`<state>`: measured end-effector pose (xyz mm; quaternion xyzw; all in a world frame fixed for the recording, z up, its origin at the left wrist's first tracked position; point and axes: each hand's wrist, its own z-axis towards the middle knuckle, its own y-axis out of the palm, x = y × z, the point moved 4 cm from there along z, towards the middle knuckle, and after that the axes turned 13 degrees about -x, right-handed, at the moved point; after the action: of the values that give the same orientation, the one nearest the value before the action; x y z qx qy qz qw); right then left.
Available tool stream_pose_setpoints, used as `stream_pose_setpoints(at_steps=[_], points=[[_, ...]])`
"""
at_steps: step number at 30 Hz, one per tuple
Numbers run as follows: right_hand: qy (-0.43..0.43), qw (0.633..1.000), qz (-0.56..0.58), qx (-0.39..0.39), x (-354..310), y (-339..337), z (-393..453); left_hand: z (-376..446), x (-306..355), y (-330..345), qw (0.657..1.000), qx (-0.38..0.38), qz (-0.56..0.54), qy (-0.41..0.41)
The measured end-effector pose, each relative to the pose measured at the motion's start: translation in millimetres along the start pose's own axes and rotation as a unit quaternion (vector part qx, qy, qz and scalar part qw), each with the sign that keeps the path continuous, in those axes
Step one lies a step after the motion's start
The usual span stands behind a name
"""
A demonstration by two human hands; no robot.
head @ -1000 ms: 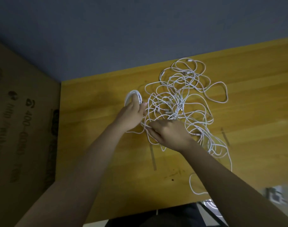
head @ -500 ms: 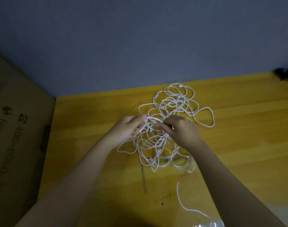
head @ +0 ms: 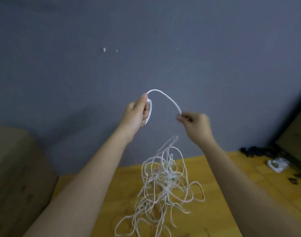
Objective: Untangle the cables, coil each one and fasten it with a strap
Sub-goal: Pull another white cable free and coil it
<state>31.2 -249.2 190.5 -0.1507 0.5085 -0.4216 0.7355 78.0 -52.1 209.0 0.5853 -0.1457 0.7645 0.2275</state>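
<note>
Left hand (head: 137, 113) gripping small coil of thin white cable (head: 168, 100); right hand (head: 196, 124) pinching same cable. Tangled white cables (head: 165, 183) dangling over yellow wooden table (head: 95, 189).

Both hands raised before grey wall. Left hand (head: 137, 113) grips small coil (head: 149, 110); white cable (head: 165, 96) arches from it to right hand (head: 196, 124), pinched at fingertips. Tangle (head: 163, 185) hangs below over wooden table (head: 98, 194).

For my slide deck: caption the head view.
Left hand grips a small coil, right hand pinches the white cable, tangle hanging over the wooden table.
</note>
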Motion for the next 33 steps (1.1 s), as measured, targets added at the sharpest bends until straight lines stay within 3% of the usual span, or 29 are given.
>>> stream_pose_setpoints(at_steps=[1, 2, 3, 4, 5, 6, 8, 9, 10, 11, 12, 13, 15, 16, 18, 21, 24, 29, 33], points=[[-0.013, 0.998, 0.013, 0.062, -7, -11, 3, 3, 14, -2, 1.0, -0.001, 0.012, 0.015], [-0.017, 0.998, -0.005, 0.052, -11, -11, 4, 6, 24, -4, 0.999, -0.009, 0.03, 0.021], [-0.001, 0.998, -0.054, -0.04, -14, -1, 4, 7, 30, -3, 0.998, -0.024, 0.063, 0.015], [0.023, 0.975, -0.121, -0.184, -14, 15, 1, 8, 33, 0, 0.993, -0.045, 0.112, 0.0], [0.031, 0.951, -0.159, -0.264, -12, 19, 2, 7, 35, 5, 0.985, -0.07, 0.158, -0.016], [0.034, 0.954, -0.15, -0.256, -19, 11, 12, 5, 37, 9, 0.979, -0.085, 0.184, -0.022], [0.021, 0.996, 0.008, -0.086, -45, -24, 42, 3, 48, 9, 0.982, -0.064, 0.177, -0.006], [0.004, 0.993, 0.112, 0.038, -59, -46, 50, 3, 55, 7, 0.984, -0.047, 0.172, 0.008], [-0.022, 0.968, 0.213, 0.133, -68, -60, 53, 3, 62, 6, 0.984, -0.04, 0.173, 0.02], [-0.046, 0.95, 0.25, 0.18, -72, -67, 53, 2, 67, 6, 0.983, -0.045, 0.176, 0.027], [-0.038, 0.96, 0.219, 0.171, -72, -63, 52, 1, 69, 7, 0.982, -0.055, 0.178, 0.031], [-0.012, 0.984, 0.138, 0.114, -66, -54, 47, 0, 69, 7, 0.981, -0.065, 0.179, 0.03], [0.083, 0.99, 0.028, -0.108, -42, -19, 31, -3, 65, 9, 0.977, -0.077, 0.199, 0.016], [0.108, 0.98, 0.033, -0.165, -32, -11, 26, -4, 62, 8, 0.973, -0.08, 0.216, 0.005], [0.096, 0.985, 0.101, -0.1, -33, -22, 34, -6, 60, 6, 0.973, -0.082, 0.216, -0.004], [0.003, 0.963, 0.243, 0.115, -66, -67, 52, -7, 64, 0, 0.983, -0.097, 0.153, 0.005], [-0.052, 0.953, 0.223, 0.199, -83, -82, 46, -13, 69, 1, 0.988, -0.13, 0.084, 0.01], [0.059, 0.967, 0.247, -0.015, -46, -5, 15, -32, 69, 1, 0.988, -0.138, -0.069, -0.006], [0.017, 0.987, 0.122, -0.098, -29, 42, -27, -39, 55, -3, 0.99, -0.062, -0.123, 0.004]])
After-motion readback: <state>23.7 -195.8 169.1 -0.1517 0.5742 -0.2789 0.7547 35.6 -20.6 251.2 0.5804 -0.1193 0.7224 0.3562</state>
